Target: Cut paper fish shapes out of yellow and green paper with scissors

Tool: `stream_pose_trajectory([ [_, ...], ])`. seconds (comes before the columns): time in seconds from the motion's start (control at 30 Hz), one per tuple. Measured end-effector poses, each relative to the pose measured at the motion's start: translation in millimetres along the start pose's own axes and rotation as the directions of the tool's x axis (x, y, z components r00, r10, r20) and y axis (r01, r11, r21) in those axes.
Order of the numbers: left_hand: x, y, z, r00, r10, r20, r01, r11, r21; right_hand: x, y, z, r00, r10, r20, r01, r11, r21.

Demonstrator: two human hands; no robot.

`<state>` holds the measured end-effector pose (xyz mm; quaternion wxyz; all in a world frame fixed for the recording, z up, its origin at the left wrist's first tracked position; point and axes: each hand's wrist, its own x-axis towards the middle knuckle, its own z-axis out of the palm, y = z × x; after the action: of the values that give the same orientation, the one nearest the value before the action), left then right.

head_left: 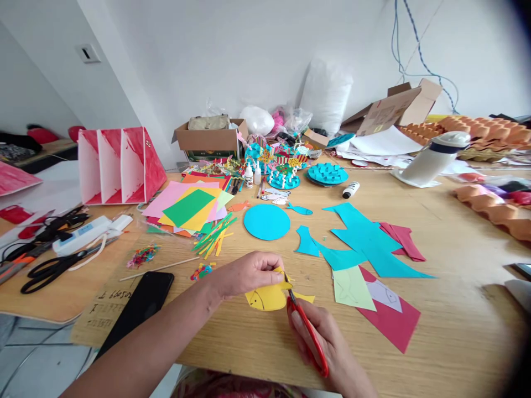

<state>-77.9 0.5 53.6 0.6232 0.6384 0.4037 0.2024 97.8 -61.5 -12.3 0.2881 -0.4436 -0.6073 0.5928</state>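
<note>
My left hand [246,272] is closed in a pinch on a yellow paper fish shape [267,297] with a drawn eye, holding it just above the wooden table [448,249]. My right hand [327,340] grips red-handled scissors [309,331], whose blades meet the right edge of the yellow paper. A small yellow offcut [305,297] lies beside the blades. A blue paper circle [266,221] lies beyond my hands.
Blue paper scraps [369,240], red paper [392,320] and a pale green piece [352,287] lie to the right. A black phone [141,309], black scissors [53,268], a coloured paper stack [188,207], glue bottles [249,176] and cardboard boxes [209,138] surround them.
</note>
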Motion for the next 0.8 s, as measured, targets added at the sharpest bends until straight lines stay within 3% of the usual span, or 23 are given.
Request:
stream_pose_trajectory([
  [0.17,-4.4,-1.9,-11.7,0.999,-0.023,0.039,0.02,0.998,0.065,0.0,1.6,2.0,0.997,0.06,0.047,-0.064,0.993,0.098],
  [0.3,-12.8,-2.0,-19.4,0.999,-0.023,-0.047,0.029,0.991,0.133,-2.4,0.3,2.4,0.98,0.134,0.144,-0.164,0.961,0.222],
  [0.47,-23.4,-3.1,-24.8,0.993,-0.057,-0.101,0.067,0.993,0.093,-9.3,-3.4,-1.6,0.971,0.183,0.153,-0.222,0.927,0.302],
  [0.67,-26.0,-5.4,-22.1,0.998,0.002,-0.056,0.004,0.994,0.106,-9.6,-13.7,-14.5,0.984,0.176,-0.022,-0.17,0.972,0.164],
  [0.8,-22.3,0.1,-14.3,1.0,0.009,-0.011,-0.006,0.977,0.211,5.9,-29.3,-25.8,0.969,0.035,-0.246,-0.021,0.998,0.06],
])
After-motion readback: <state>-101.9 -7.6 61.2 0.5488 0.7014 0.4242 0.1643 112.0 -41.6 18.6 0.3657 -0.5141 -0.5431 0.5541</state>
